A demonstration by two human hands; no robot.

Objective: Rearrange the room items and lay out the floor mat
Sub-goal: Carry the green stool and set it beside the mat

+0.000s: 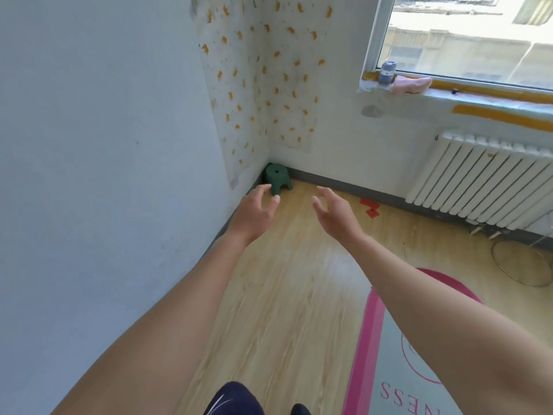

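Floor mat point(389, 354) lies flat at lower right; left hand point(254, 215) and right hand point(335, 214) hover empty, fingers spread, toward the cornered green stool point(276, 178); overreaching could topple it.

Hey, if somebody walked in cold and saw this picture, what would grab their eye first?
Two bare arms reach forward mid-frame, the left hand and right hand both empty, fingers loosely spread, aimed toward a small green stool tucked in the far corner of the wooden floor. At lower right lies a grey floor mat with a pink border, already on the floor. A bright window and white radiator fill the right wall.
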